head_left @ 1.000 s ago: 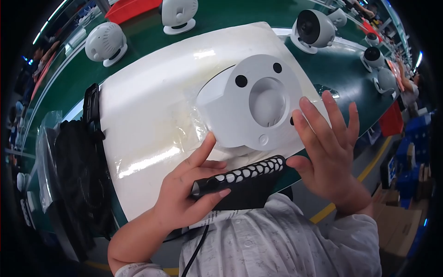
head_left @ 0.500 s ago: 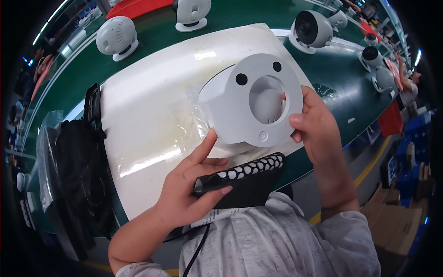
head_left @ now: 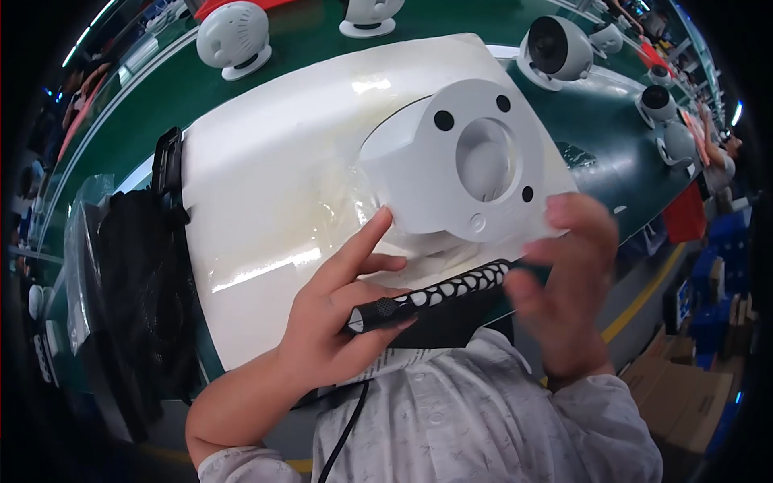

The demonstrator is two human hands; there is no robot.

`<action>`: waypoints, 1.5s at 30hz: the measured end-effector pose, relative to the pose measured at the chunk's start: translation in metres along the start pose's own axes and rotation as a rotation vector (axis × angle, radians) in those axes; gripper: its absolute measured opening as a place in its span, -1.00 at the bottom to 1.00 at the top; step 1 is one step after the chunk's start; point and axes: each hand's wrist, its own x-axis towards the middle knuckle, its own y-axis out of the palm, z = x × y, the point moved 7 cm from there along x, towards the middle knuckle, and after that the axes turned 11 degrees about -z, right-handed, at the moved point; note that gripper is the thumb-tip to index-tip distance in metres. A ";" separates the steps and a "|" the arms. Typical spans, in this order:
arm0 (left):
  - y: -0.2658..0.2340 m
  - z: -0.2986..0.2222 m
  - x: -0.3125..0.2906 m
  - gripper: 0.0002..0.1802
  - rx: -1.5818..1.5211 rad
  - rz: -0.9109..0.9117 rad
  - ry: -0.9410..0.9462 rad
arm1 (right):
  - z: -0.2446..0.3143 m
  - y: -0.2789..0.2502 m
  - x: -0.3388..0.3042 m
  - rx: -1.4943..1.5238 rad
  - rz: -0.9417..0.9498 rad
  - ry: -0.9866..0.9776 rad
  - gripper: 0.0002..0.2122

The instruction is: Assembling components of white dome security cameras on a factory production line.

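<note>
Left hand (head_left: 342,310): a black strip with white round spots (head_left: 455,288) is gripped between thumb and curled fingers, the index finger being extended to the lower left edge of a white appliance (head_left: 411,193); whether contact is made there cannot be told. Right hand (head_left: 572,282): blurred, thumb and fingers held apart, positioned just beside the strip's far end; whether the strip is touched cannot be told. White appliance: laid on a white mat (head_left: 258,193) beyond the hands, its round base turned up, pierced by a round central opening; three black round pads are seen on the base, and a small ringed recess is marked near its lower rim. Clear film: crumpled at the appliance's left. Green table (head_left: 314,71): partly covered by the mat; white round-headed units (head_left: 233,36) are stood along its far side, some black-fronted. Left of the mat: a black mesh bag (head_left: 145,274) is placed beside clear plastic. Right, beyond the table: a red bin (head_left: 686,213), blue crates (head_left: 725,233) and cardboard boxes (head_left: 680,394) are kept.
</note>
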 end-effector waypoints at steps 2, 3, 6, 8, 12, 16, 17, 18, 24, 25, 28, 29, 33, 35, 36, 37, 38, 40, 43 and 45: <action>-0.001 -0.001 0.000 -0.80 0.005 -0.009 -0.003 | 0.012 0.011 0.000 0.080 0.089 0.069 -0.83; 0.000 -0.002 0.000 -0.81 0.019 -0.008 -0.001 | 0.016 0.014 -0.001 0.101 0.103 0.043 -0.83; 0.002 -0.008 0.002 -0.83 0.047 -0.013 0.009 | 0.021 0.017 -0.001 0.113 0.074 0.035 -0.82; 0.001 -0.010 0.002 -0.84 0.063 -0.022 0.016 | 0.023 0.019 -0.004 0.118 0.084 0.029 -0.82; 0.003 -0.009 0.002 -0.85 0.073 0.008 0.012 | 0.028 0.013 -0.020 0.025 -0.024 -0.099 -0.80; 0.006 -0.008 0.000 -0.85 0.030 0.028 -0.081 | 0.032 0.007 -0.024 0.040 -0.078 -0.131 -0.81; 0.004 -0.008 0.001 -0.85 0.045 0.023 -0.073 | 0.033 0.004 -0.023 0.061 -0.088 -0.139 -0.82; 0.002 -0.007 0.001 -0.84 0.064 0.011 -0.069 | 0.034 0.000 -0.023 0.051 -0.158 -0.224 -0.83; 0.009 -0.006 0.001 -0.80 0.141 0.065 0.059 | -0.012 0.012 0.018 0.076 0.068 0.196 -0.94; 0.012 -0.007 0.001 -0.79 0.165 0.091 0.098 | -0.014 0.013 0.018 0.074 0.067 0.196 -0.94; 0.014 -0.009 0.001 -0.77 0.185 0.122 0.135 | -0.015 0.024 0.016 0.132 0.168 0.198 -0.92; 0.014 -0.008 0.001 -0.77 0.179 0.129 0.133 | -0.015 0.023 0.017 0.130 0.138 0.193 -0.92; 0.014 -0.007 0.001 -0.75 0.185 0.135 0.149 | -0.019 0.021 0.017 0.210 0.125 0.260 -0.93; 0.014 -0.007 0.000 -0.73 0.196 0.149 0.162 | -0.019 0.023 0.019 0.197 0.116 0.249 -0.94; 0.014 -0.007 0.000 -0.73 0.196 0.148 0.161 | -0.019 0.023 0.020 0.182 0.107 0.236 -0.94; 0.013 -0.006 0.000 -0.72 0.188 0.143 0.159 | -0.019 0.022 0.020 0.182 0.108 0.236 -0.94; 0.013 -0.006 0.000 -0.71 0.180 0.138 0.157 | -0.018 0.021 0.020 0.136 0.154 0.212 -0.93; 0.013 -0.005 -0.001 -0.70 0.181 0.145 0.162 | -0.014 0.016 0.021 0.089 0.202 0.187 -0.92; 0.013 -0.004 -0.001 -0.69 0.190 0.153 0.154 | -0.001 0.014 0.017 -0.178 0.369 0.045 -0.89; 0.014 -0.006 0.000 -0.69 0.199 0.152 0.139 | 0.008 0.015 0.010 -0.372 0.437 -0.118 -0.80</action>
